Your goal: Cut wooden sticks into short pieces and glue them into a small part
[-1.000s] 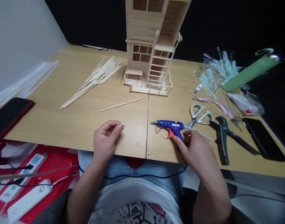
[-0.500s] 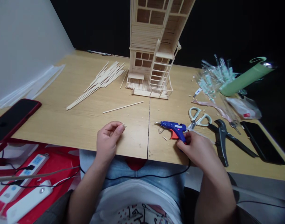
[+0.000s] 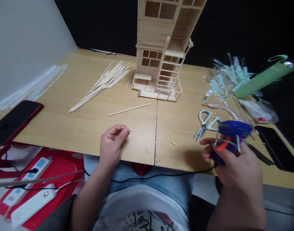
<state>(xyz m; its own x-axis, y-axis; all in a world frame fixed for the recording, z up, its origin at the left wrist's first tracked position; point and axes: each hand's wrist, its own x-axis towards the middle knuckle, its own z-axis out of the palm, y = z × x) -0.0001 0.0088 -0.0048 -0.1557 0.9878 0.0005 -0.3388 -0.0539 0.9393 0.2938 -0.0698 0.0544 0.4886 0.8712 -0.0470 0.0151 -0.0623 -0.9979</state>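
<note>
My left hand [image 3: 114, 141] is closed in a pinch over the table's front part, with small pale wooden pieces [image 3: 129, 130] showing at the fingertips. At the right, my right hand [image 3: 233, 160] grips a blue glue gun [image 3: 235, 129] with an orange trigger, lifted above the table and blurred by motion. Its black cord runs left across my lap. A model house [image 3: 153, 37] of thin wooden sticks, with a ladder and a small fenced porch, stands upright at the back. A single stick [image 3: 129, 109] lies between it and my left hand.
A pile of loose sticks [image 3: 108, 80] lies left of the house. Scissors [image 3: 204, 123], black pliers [image 3: 259, 154], a black phone [image 3: 279, 147], a green bottle [image 3: 262, 80] and clear plastic wrappers [image 3: 223, 77] crowd the right side. A red-cased phone [image 3: 15, 120] lies at the left edge.
My right hand has lifted the glue gun off the table and carried it to the right, over the pliers. My left hand keeps its pinch in nearly the same place.
</note>
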